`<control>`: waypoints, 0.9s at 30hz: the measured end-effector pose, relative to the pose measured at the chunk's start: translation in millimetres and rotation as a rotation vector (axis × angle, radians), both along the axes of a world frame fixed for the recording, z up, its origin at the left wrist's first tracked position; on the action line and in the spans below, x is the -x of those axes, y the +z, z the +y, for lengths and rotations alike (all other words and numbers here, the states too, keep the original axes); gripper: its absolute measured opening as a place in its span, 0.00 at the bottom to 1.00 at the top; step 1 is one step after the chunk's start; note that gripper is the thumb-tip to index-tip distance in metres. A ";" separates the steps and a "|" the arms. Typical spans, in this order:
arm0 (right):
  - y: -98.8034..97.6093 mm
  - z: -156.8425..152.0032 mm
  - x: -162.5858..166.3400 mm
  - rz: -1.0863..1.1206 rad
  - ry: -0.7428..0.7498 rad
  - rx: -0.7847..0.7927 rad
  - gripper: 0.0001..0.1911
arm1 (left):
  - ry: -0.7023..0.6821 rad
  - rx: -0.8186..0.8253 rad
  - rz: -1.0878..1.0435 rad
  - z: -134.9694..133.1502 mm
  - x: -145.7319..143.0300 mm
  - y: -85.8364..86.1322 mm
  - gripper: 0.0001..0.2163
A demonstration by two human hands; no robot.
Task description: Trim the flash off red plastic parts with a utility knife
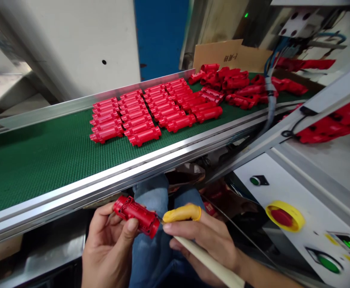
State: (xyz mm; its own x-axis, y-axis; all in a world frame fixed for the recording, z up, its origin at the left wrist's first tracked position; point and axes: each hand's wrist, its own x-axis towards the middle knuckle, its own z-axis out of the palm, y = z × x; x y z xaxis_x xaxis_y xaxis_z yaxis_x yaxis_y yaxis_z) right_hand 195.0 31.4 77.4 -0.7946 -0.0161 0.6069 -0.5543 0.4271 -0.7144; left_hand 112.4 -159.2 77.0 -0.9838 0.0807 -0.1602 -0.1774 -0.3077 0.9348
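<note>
My left hand (107, 248) grips a hollow red plastic housing (135, 216) low in the view, just below the conveyor's near rail. My right hand (205, 244) holds a slim cream-handled tool (207, 260), and its thin metal tip reaches the end of the housing. A yellow finger cot (182, 214) covers my right index finger. Rows of similar red parts (139, 116) lie on the green conveyor belt (37, 160), out of reach of neither hand's contact. Behind them is a loose heap of red parts (231, 80).
An aluminium rail (117, 180) runs along the belt's near side, above my jeans-clad knees (151, 248). To the right stands a white control panel (253, 212) with a red-and-yellow emergency stop button (283, 218) and a green button (329, 264). Bundled cables (271, 92) pass over the belt's far right.
</note>
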 end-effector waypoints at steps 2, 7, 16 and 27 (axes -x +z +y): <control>0.2 -0.1 0.4 0.022 -0.003 -0.016 0.24 | 0.008 -0.005 0.014 -0.4 -0.8 -1.0 0.19; -0.8 -0.1 0.3 0.044 -0.004 -0.034 0.22 | 0.011 0.004 0.012 -0.3 -1.8 -3.7 0.20; -1.1 2.3 1.6 -0.064 -0.012 -0.010 0.13 | 0.008 -0.003 0.047 -2.9 0.8 -10.0 0.18; 7.7 4.4 6.9 -0.078 0.113 -0.148 0.11 | 0.010 -0.083 -0.123 1.7 2.0 -7.9 0.24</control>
